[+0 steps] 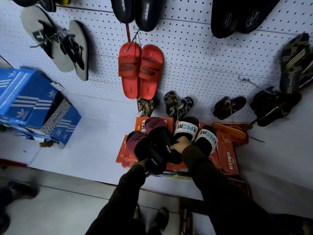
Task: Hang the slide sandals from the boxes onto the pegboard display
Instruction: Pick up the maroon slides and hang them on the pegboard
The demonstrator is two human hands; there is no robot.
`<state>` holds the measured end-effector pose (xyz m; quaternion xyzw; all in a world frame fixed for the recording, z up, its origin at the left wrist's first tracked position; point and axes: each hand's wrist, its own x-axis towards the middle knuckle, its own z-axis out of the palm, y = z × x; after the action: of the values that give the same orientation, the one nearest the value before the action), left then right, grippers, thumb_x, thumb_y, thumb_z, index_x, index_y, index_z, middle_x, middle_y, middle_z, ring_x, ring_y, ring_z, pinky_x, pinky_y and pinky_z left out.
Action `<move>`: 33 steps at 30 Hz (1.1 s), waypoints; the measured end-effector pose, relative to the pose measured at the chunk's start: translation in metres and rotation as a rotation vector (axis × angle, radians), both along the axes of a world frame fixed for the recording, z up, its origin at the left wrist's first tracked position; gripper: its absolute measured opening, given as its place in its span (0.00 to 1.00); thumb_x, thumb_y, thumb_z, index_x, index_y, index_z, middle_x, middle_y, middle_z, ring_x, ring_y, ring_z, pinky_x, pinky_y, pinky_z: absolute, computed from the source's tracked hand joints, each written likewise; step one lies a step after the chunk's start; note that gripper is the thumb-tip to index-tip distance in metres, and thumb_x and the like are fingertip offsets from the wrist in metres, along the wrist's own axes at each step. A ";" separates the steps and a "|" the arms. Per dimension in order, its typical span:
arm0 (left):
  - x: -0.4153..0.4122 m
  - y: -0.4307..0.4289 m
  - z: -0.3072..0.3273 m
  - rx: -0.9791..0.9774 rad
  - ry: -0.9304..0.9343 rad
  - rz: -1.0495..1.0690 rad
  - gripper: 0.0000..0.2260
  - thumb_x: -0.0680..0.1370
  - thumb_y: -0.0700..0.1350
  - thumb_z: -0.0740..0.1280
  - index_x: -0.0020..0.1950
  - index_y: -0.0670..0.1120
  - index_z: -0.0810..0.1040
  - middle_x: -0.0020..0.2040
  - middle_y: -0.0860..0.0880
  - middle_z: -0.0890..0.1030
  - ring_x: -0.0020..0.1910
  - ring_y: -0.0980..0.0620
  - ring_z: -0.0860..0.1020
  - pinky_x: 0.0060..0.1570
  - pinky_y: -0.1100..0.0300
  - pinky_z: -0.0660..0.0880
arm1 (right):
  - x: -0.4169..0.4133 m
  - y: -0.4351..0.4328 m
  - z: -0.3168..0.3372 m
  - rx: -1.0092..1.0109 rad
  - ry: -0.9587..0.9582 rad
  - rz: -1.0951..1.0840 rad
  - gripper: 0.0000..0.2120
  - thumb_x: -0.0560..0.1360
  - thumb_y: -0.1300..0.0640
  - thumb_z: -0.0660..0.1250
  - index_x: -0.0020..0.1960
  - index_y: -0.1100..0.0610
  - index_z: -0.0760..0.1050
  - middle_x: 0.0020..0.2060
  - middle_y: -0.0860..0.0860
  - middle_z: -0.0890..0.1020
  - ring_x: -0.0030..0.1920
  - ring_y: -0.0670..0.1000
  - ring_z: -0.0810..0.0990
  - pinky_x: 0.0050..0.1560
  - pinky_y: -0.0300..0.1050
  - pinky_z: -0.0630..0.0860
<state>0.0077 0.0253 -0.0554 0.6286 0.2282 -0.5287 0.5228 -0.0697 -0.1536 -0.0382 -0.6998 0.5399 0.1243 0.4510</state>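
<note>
Right hand (180, 143): dark long sleeve, arm extended forward; fingers curled over the heel end of a black slide with a white strap printed in blue letters (186, 129). Grasping it. Its mate (205, 138) lies just beside, to the right.

Left hand (139, 163): dark sleeve, arm extended; fingers closed on the heel edge of a black slide with maroon strap (145, 150), smooth moulded footbed with white lettering. The second slide of that pair (159, 133) lies touching it, angled toward the wall.

Support: both pairs rest on orange cardboard boxes (227, 155), flat-lidded, printed, stacked on a pale shelf (94, 141).

Pegboard (194, 65): white, evenly perforated panel. Hanging on it: red slide pair (140, 72), matte, wide straps with dark logo, tied on a cord; black slides (135, 11) above; grey flip-flops (55, 44) at left; woven-strap sandals (178, 104) low on the board.

Left of shelf: blue boxes (25, 99), white stripes, stacked unevenly.
</note>
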 end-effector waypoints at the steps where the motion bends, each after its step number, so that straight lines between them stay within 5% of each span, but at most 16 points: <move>1: 0.001 0.007 0.004 -0.024 0.009 0.026 0.21 0.79 0.38 0.65 0.71 0.38 0.69 0.62 0.37 0.78 0.52 0.40 0.76 0.61 0.45 0.72 | -0.003 0.001 0.000 0.065 -0.027 -0.064 0.22 0.72 0.62 0.73 0.64 0.67 0.77 0.61 0.63 0.81 0.63 0.61 0.79 0.66 0.50 0.76; 3: 0.005 0.018 0.010 -0.039 -0.027 0.063 0.22 0.78 0.38 0.65 0.72 0.39 0.68 0.67 0.36 0.75 0.54 0.39 0.75 0.61 0.43 0.73 | -0.009 0.007 0.002 0.200 -0.110 -0.189 0.21 0.71 0.68 0.73 0.63 0.70 0.77 0.60 0.64 0.82 0.64 0.62 0.80 0.67 0.56 0.76; 6: 0.015 0.024 0.021 -0.017 -0.109 0.112 0.23 0.77 0.37 0.67 0.72 0.41 0.68 0.62 0.36 0.77 0.52 0.40 0.75 0.51 0.43 0.76 | -0.014 0.022 0.009 0.334 -0.273 -0.347 0.22 0.72 0.76 0.68 0.66 0.72 0.75 0.64 0.67 0.79 0.66 0.65 0.77 0.70 0.61 0.73; 10: 0.034 0.028 0.052 -0.077 -0.240 0.120 0.23 0.76 0.38 0.68 0.71 0.44 0.71 0.63 0.38 0.78 0.51 0.43 0.76 0.43 0.50 0.77 | -0.013 0.036 0.032 0.338 -0.427 -0.400 0.26 0.72 0.76 0.68 0.69 0.68 0.72 0.64 0.66 0.79 0.66 0.65 0.77 0.70 0.63 0.72; 14: 0.052 0.028 0.092 -0.213 -0.407 0.114 0.22 0.76 0.39 0.68 0.70 0.46 0.71 0.47 0.45 0.80 0.49 0.46 0.77 0.35 0.57 0.75 | -0.007 0.039 0.066 0.269 -0.572 -0.412 0.24 0.71 0.75 0.70 0.67 0.67 0.75 0.61 0.63 0.82 0.64 0.63 0.79 0.68 0.62 0.74; 18: 0.073 0.022 0.137 -0.347 -0.621 0.067 0.22 0.77 0.39 0.67 0.71 0.46 0.71 0.54 0.46 0.78 0.50 0.46 0.78 0.41 0.55 0.78 | 0.003 0.040 0.113 0.148 -0.742 -0.388 0.28 0.71 0.72 0.72 0.69 0.67 0.72 0.62 0.62 0.81 0.64 0.61 0.80 0.69 0.61 0.74; 26: 0.112 -0.002 0.233 -0.524 -0.894 0.098 0.21 0.78 0.40 0.67 0.71 0.43 0.71 0.61 0.41 0.76 0.55 0.45 0.77 0.62 0.42 0.75 | 0.035 0.036 0.221 -0.045 -1.026 -0.361 0.23 0.71 0.71 0.73 0.65 0.64 0.75 0.55 0.53 0.80 0.47 0.49 0.83 0.62 0.52 0.79; 33: 0.153 -0.016 0.307 -0.658 -1.084 0.164 0.23 0.77 0.39 0.67 0.72 0.44 0.70 0.66 0.42 0.76 0.51 0.49 0.79 0.64 0.43 0.74 | 0.066 0.027 0.301 -0.137 -1.211 -0.271 0.24 0.73 0.71 0.71 0.68 0.65 0.73 0.59 0.55 0.80 0.47 0.49 0.84 0.58 0.50 0.81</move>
<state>0.1603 0.0097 0.2515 0.5937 -0.1956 -0.1365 0.7685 -0.0038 -0.1264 0.2626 -0.5987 0.2794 -0.3876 0.6429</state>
